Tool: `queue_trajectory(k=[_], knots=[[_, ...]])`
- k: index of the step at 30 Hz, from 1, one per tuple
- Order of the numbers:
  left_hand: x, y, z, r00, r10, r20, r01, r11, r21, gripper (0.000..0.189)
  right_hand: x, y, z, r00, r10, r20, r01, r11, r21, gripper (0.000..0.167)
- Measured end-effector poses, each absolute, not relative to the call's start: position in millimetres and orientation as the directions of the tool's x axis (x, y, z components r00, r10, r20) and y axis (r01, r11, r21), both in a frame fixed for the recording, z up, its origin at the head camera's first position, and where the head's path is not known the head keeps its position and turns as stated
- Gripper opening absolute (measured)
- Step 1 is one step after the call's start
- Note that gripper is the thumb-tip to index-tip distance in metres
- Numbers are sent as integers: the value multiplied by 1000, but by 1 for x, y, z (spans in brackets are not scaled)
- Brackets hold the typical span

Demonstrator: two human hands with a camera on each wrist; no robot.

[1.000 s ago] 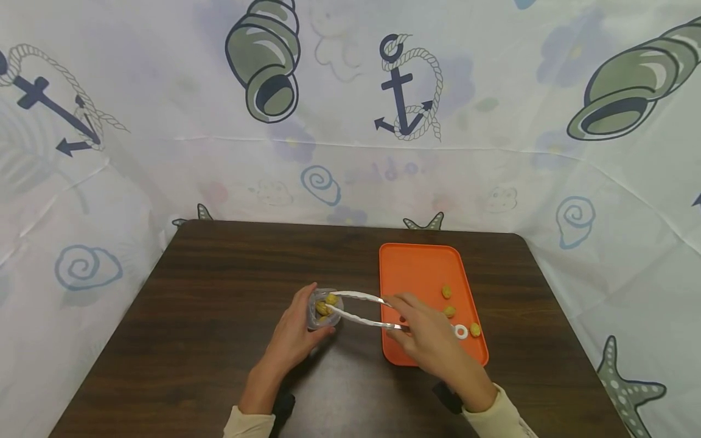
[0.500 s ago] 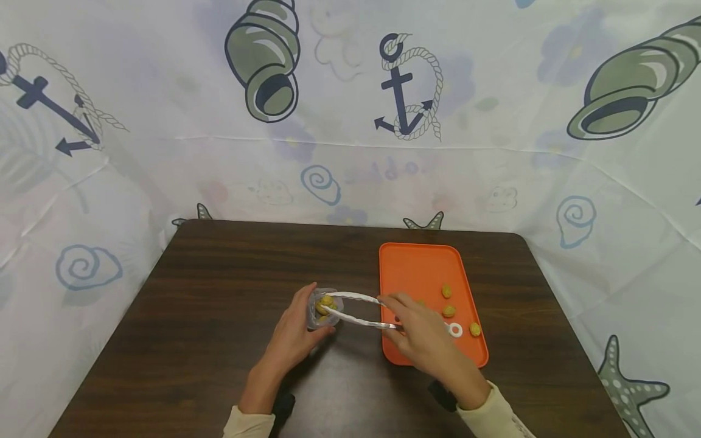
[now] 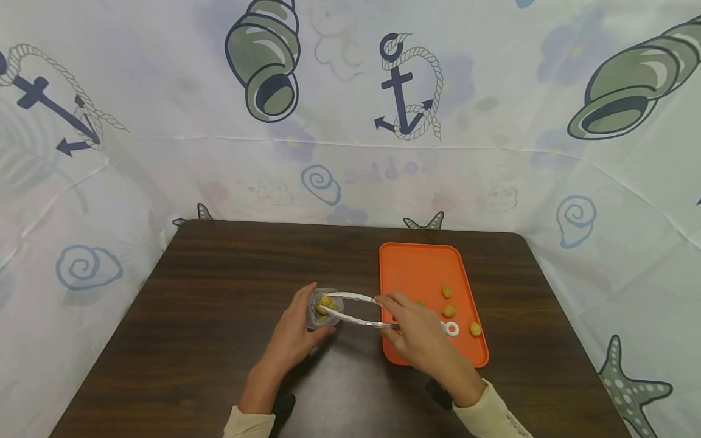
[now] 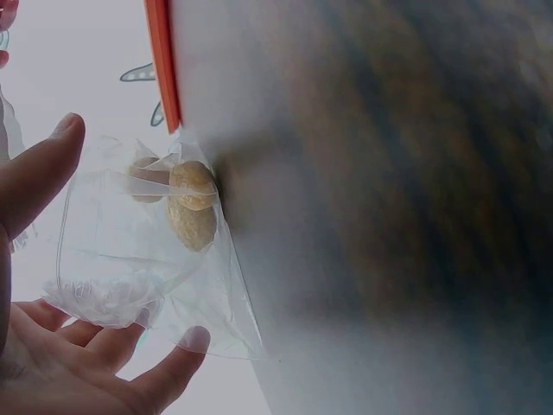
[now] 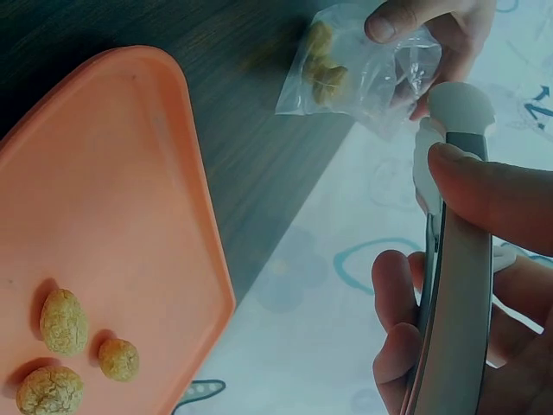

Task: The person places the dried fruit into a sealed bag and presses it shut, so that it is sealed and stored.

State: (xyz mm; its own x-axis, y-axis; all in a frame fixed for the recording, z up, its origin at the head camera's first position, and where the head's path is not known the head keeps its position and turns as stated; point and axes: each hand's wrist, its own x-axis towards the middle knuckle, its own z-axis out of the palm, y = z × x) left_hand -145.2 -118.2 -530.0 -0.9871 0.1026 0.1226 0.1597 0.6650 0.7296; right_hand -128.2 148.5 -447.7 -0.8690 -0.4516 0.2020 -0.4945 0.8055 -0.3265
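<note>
My left hand (image 3: 290, 340) holds a clear plastic bag (image 4: 112, 225), its fingers and thumb around the sides of the opening. Inside the bag lie several wrinkled, tan, ball-like pieces (image 4: 192, 216), which look like food. My right hand (image 3: 424, 337) grips a pair of tongs (image 3: 361, 297) with white arms and a metal handle (image 5: 462, 303). In the head view the tong tips reach over the bag's mouth, spread apart, near the tan pieces. Whether they touch any piece is unclear. A white ring (image 3: 451, 328) shows at the tongs' rear end.
An orange tray (image 3: 416, 267) lies on the dark wooden table (image 3: 219, 274), partly under my right hand. Several more tan pieces (image 5: 65, 320) rest on it, toward its right side in the head view. A patterned cloth (image 3: 350, 109) hangs behind the table.
My right hand and the tongs have shifted slightly left, the tips going further over the bag. The tan piece near the upper tip now sits among the others. My left hand has stayed put.
</note>
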Motion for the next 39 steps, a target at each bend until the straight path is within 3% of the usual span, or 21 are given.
queue_trajectory(k=[19,39], knots=[[-145,-119,-531,-987,104,121,159,661,733,100,-133,142,-454,-853,-458,251,-515,818,-256,59],[-145,-118,-531,-991,96,95,135,671,729,100,-134,152,-455,-878,-434,205,-478,829,-291,64]])
